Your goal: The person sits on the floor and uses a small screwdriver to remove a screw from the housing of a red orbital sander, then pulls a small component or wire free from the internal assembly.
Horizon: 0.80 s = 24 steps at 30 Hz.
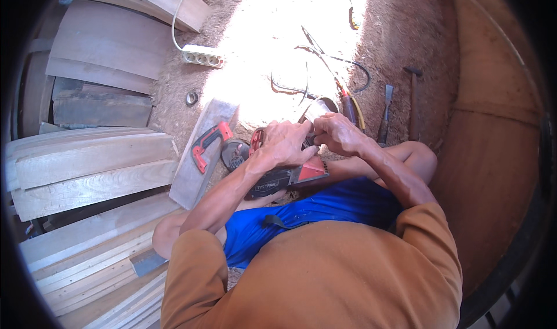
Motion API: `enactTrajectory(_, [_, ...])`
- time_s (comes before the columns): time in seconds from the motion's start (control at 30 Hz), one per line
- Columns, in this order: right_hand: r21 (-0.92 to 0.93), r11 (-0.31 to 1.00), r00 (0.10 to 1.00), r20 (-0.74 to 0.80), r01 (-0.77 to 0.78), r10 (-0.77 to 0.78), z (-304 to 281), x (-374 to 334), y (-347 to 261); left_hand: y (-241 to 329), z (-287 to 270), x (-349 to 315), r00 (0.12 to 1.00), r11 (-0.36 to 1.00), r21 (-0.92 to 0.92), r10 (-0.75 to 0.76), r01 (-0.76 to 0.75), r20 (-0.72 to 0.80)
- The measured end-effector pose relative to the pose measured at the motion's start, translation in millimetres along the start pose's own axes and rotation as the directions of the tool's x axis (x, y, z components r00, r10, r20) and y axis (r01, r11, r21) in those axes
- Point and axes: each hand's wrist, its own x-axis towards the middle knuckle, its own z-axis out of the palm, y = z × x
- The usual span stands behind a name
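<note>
A red and black power tool, its exact kind unclear, lies across my lap between my bent legs. My left hand curls over its upper part, fingers closed and bent toward my other hand. My right hand meets it there in a pinch; whatever sits in the fingertips is too small and covered to make out. Just beyond the fingers shows a pale, rounded piece with a dark rim. A loose red and black handle rests on a grey board to the left, near a dark round part.
Stacked planks fill the left side. A white power strip lies ahead on the sunlit, shaving-covered ground, with a small ring nearby. Ahead right are dark cables, a chisel and a hammer, beside a brown curved surface.
</note>
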Motion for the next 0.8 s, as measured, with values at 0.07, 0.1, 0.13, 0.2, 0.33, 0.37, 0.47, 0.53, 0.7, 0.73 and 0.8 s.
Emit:
enactTrajectory(0.07, [0.049, 0.998, 0.997, 0.061, -0.048, 0.045, -3.4, 0.5, 5.9, 0.9, 2.6, -3.4, 0.993, 0.994, 0.027, 0.103, -0.101, -0.063])
enactTrajectory(0.1, [0.095, 0.99, 0.988, 0.125, -0.104, 0.092, -5.8, -0.1, 5.8, 0.9, 2.7, -5.0, 0.993, 0.994, 0.027, 0.105, -0.103, -0.062])
enactTrajectory(0.13, [0.095, 0.99, 0.988, 0.124, -0.106, 0.094, -9.8, -2.4, 5.4, 0.7, 2.6, -6.7, 0.992, 0.995, 0.02, 0.103, -0.102, -0.071])
enactTrajectory(0.2, [0.382, 0.88, 0.958, 0.078, -0.284, 0.275, -26.5, -9.1, 4.1, 1.3, 3.3, -7.7, 0.991, 0.994, 0.015, 0.107, -0.107, -0.081])
enactTrajectory(0.33, [0.17, 0.875, 0.877, 0.259, -0.453, 0.403, -53.1, -20.5, 9.2, 0.3, 5.4, -9.0, 0.986, 0.993, 0.018, 0.117, -0.115, -0.121])
enactTrajectory(0.37, [0.238, 0.887, 0.91, 0.229, -0.397, 0.346, -46.3, -24.6, 18.6, 1.1, 5.2, -8.9, 0.988, 0.994, 0.016, 0.107, -0.106, -0.11])
enactTrajectory(0.47, [0.386, 0.834, 0.918, 0.138, -0.395, 0.371, -41.1, -31.7, 36.5, 0.4, 6.6, -7.6, 0.982, 0.993, -0.012, 0.115, -0.118, -0.15])
enactTrajectory(0.53, [0.442, 0.811, 0.922, 0.137, -0.383, 0.361, -39.0, -34.8, 44.1, 0.9, 8.0, -7.5, 0.978, 0.993, -0.009, 0.115, -0.118, -0.172])
enactTrajectory(0.7, [0.264, 0.86, 0.9, 0.121, -0.437, 0.42, -36.3, -31.5, 40.2, -1.2, 10.0, -6.8, 0.978, 0.994, -0.028, 0.094, -0.101, -0.185])
enactTrajectory(0.73, [0.242, 0.866, 0.899, 0.089, -0.437, 0.429, -34.2, -33.1, 42.5, -1.1, 11.1, -5.7, 0.973, 0.992, -0.033, 0.11, -0.119, -0.201])
enactTrajectory(0.8, [0.22, 0.871, 0.897, 0.056, -0.44, 0.439, -30.8, -35.7, 45.1, -1.9, 12.6, -5.0, 0.968, 0.99, -0.038, 0.127, -0.139, -0.217])
